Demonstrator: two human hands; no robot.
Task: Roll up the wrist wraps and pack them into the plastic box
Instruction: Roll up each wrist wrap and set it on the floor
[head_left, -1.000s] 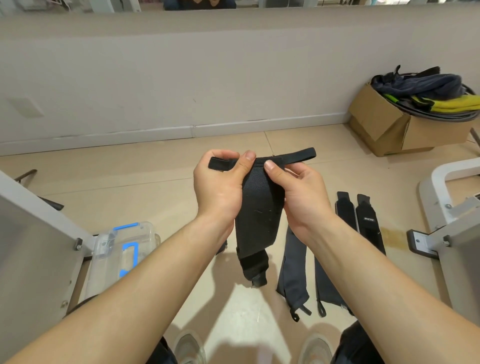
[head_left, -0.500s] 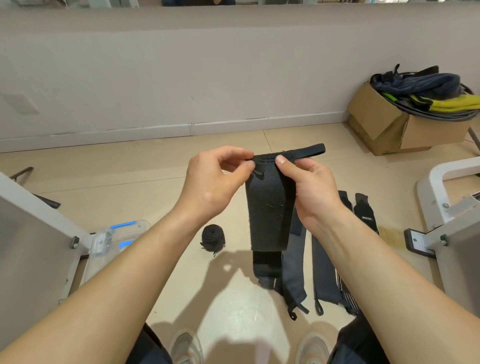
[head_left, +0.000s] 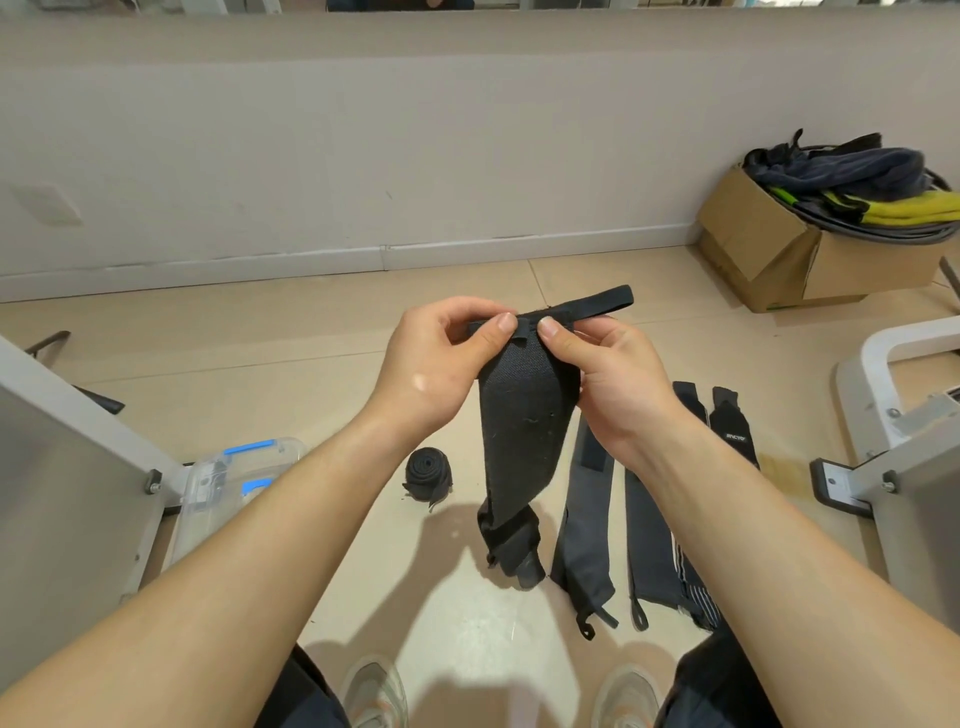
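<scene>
A black wrist wrap (head_left: 522, 426) hangs in the air in front of me, its lower end touching the floor. My left hand (head_left: 441, 364) and my right hand (head_left: 613, 379) pinch its top edge between thumbs and fingers, and its thumb loop sticks out to the upper right. On the floor to the left lies a rolled black wrap (head_left: 427, 474). Several flat wraps (head_left: 587, 530) lie side by side on the floor to the right. The clear plastic box (head_left: 236, 483) with blue latches stands at the left, partly hidden by a grey panel.
A grey metal panel (head_left: 62, 493) rises at the left, and a white and grey machine frame (head_left: 904, 441) at the right. A cardboard box (head_left: 779, 249) full of gear stands by the wall at the far right. My shoes (head_left: 374, 696) show at the bottom.
My hands have closed in together on the wrap's top edge, thumbs now almost touching. The wrap has shifted slightly and hangs more twisted at the bottom.
</scene>
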